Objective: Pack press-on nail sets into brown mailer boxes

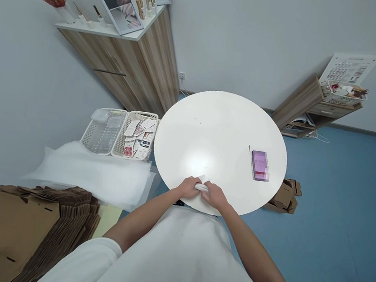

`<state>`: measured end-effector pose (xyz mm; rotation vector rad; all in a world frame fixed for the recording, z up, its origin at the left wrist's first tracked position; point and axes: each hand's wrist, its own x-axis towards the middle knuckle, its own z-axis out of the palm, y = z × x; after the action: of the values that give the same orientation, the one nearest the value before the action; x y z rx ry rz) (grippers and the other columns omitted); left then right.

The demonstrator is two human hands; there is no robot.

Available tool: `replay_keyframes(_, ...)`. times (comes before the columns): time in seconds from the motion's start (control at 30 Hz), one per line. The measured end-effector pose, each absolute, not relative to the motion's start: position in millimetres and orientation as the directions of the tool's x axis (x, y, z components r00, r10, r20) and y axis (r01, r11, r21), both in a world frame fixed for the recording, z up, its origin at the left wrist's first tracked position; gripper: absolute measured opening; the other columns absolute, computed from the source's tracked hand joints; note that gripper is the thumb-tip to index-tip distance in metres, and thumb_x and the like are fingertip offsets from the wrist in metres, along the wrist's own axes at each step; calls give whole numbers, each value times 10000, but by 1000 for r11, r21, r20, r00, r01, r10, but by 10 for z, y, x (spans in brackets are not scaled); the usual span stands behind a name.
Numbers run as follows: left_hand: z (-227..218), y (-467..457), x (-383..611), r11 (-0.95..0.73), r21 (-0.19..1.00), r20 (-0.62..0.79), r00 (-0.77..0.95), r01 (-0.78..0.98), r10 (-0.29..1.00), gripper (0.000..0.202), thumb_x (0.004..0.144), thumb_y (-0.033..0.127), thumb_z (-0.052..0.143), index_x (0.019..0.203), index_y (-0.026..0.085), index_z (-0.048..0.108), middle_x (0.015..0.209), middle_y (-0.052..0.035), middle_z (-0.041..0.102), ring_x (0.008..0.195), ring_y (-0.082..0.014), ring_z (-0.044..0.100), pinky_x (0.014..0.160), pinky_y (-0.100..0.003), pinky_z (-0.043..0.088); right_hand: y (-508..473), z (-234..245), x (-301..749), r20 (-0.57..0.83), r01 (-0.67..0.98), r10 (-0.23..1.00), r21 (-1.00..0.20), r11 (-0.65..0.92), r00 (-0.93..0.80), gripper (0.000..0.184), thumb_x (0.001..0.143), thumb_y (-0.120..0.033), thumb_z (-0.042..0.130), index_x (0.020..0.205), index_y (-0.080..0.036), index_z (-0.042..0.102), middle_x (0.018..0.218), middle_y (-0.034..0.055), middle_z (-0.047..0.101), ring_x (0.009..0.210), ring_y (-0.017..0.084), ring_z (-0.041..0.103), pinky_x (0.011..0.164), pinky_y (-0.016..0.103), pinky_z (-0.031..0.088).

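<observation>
My left hand (189,188) and my right hand (215,195) meet above the near edge of a white round table (225,118). Between them they grip a small folded white tissue (202,187), one hand on each side of it. The fingers of both hands are closed, and their tips are partly hidden by the hands and the white material. On the right part of the tabletop lies a purple rectangular item (259,165), blurred into pixels. A tiny dark thing (249,147) sits just beyond it, too small to name.
Left of the table stand a basket of printed cards (139,136) and a basket of clear plastic pieces (103,130). Nearer are white foam sheets (95,171) and stacked flat cardboard boxes (16,225). Folded cardboard (284,196) lies right. A wooden cabinet (150,54) stands behind.
</observation>
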<state>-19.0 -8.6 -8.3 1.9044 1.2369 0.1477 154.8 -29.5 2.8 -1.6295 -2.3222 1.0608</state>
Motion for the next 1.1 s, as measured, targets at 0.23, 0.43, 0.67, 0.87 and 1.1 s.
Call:
replay_keyframes(0.23,-200,42,-145,134,710,-432,278,692,858,245,740,349,432,848,167,557,897,-48,557,824,-168,522,703,-263,410,49,-23,1592,-428,713,863,-691,-120,-269,295,790,-438,368,920,-204,490,835,32,559,731,158,520,619,253,375)
replay_keyframes(0.43,-313,12,-118,275,710,-437,100,649,894,266,738,250,469,996,190,485,756,1,571,715,-132,543,653,-236,409,127,-189,1538,-411,795,912,-561,-232,-24,455,789,-428,395,1176,-189,380,1076,112,458,966,214,467,738,293,374)
replay_keyframes(0.67,-307,4,-78,314,679,-454,44,663,890,189,721,226,492,900,180,526,729,-8,588,691,-140,551,624,-236,406,96,-131,1535,-386,808,920,-521,-273,61,631,746,-479,446,1286,-224,243,1152,123,408,958,250,480,689,319,384)
replay_keyframes(0.87,-314,-42,-118,372,699,-480,15,611,877,192,721,261,521,898,189,542,791,-17,601,734,-139,565,646,-230,423,-149,-185,1823,-398,616,915,-706,-350,64,514,758,-448,404,1208,-202,372,1017,76,506,912,199,513,766,314,403)
replay_keyframes(1.1,-306,-103,-81,558,612,-566,-184,560,804,334,725,474,515,882,181,546,887,-61,607,792,-173,585,658,-255,426,-188,-219,1917,-604,286,797,-764,-579,-3,386,716,-472,464,1000,-211,487,838,24,560,574,118,565,541,260,454)
